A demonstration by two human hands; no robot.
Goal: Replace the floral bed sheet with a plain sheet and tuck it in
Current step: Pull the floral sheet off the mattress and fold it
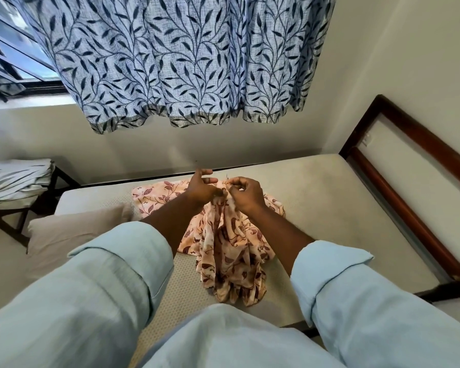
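Observation:
The floral bed sheet (231, 251), peach with dark red leaves, is bunched in a heap on the bare cream mattress (316, 208). Both my hands lift its top edge above the heap. My right hand (243, 193) pinches the cloth with curled fingers. My left hand (202, 185) holds the cloth beside it, thumb and lower fingers on the fabric, upper fingers spread. A folded pale sheet with dark streaks (16, 179) lies on a dark wooden stand at the left.
A beige pillow (75, 235) lies on the mattress's left side. The dark wooden bed frame (409, 197) runs along the right against the wall. A blue leaf-print curtain (183, 62) hangs above the bed's far edge, beside a window (11, 54).

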